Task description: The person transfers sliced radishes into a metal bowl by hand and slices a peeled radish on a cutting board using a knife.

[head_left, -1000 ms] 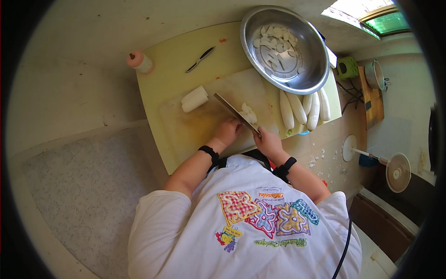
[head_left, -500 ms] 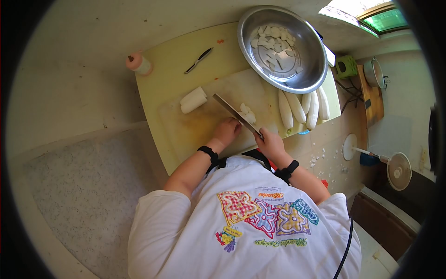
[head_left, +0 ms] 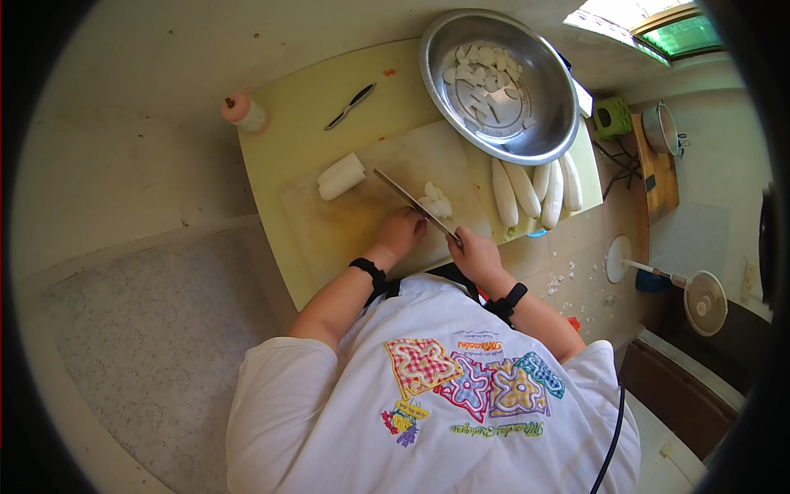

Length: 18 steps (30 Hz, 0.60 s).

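My right hand (head_left: 477,251) is closed round the handle of a kitchen knife (head_left: 403,193), whose blade slants up and left over the cutting board (head_left: 317,239). My left hand (head_left: 401,233) is curled close against the near side of the blade, its fingers pressed on a piece of white radish that they mostly hide. Just beyond the blade lies a small heap of white radish slices (head_left: 436,202). Farther left on the board rest thick cut lengths of white radish (head_left: 341,177).
A large steel basin (head_left: 535,136) holding white slices stands at the back right. Several whole peeled radishes (head_left: 504,193) lie before it. A peeler or small knife (head_left: 351,105) and a pink-topped bottle (head_left: 244,112) are at the back left. A fan (head_left: 705,303) stands right.
The knife blade has tipped to a more edge-on angle and shifted slightly left, showing more of the slices beside it. Both hands stay nearly in place.
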Each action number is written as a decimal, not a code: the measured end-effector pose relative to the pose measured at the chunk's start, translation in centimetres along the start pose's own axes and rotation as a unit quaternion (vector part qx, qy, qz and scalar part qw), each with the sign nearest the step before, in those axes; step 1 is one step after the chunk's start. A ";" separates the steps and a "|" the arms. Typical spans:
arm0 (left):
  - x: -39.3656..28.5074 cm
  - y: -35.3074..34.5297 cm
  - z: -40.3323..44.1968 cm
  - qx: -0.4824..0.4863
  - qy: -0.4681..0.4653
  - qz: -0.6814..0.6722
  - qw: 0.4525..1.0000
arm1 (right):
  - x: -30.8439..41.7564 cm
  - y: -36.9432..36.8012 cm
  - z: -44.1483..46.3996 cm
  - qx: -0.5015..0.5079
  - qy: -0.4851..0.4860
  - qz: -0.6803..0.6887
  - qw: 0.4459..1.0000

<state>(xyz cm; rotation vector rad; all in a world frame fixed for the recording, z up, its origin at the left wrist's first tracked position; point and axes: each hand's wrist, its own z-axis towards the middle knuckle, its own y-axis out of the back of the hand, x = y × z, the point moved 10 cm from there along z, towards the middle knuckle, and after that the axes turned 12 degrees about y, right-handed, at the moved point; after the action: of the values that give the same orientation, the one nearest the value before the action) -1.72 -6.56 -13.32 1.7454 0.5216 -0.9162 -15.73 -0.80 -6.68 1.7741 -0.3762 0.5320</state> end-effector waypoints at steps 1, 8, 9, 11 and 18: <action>-0.1 0.1 0.0 0.000 -0.001 -0.002 1.000 | 0.1 0.0 0.0 0.005 -0.004 -0.002 1.000; 0.3 -0.3 0.1 0.001 -0.002 0.001 1.000 | 0.2 -0.3 0.0 -0.001 -0.004 -0.018 1.000; 0.2 -0.2 0.1 0.001 -0.002 0.001 1.000 | 0.2 -0.4 0.0 -0.001 -0.004 -0.018 1.000; 0.0 0.0 0.0 0.000 -0.006 0.008 1.000 | 0.3 -0.6 0.1 -0.001 0.001 -0.022 1.000; 0.1 0.1 -0.2 -0.011 -0.003 -0.003 1.000 | 0.1 -1.1 0.7 0.008 -0.011 -0.003 1.000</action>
<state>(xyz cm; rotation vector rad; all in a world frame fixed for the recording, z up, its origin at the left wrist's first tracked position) -1.54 -6.45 -13.38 1.7221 0.5316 -0.9165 -14.99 -1.19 -7.65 1.7962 -0.3828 0.5138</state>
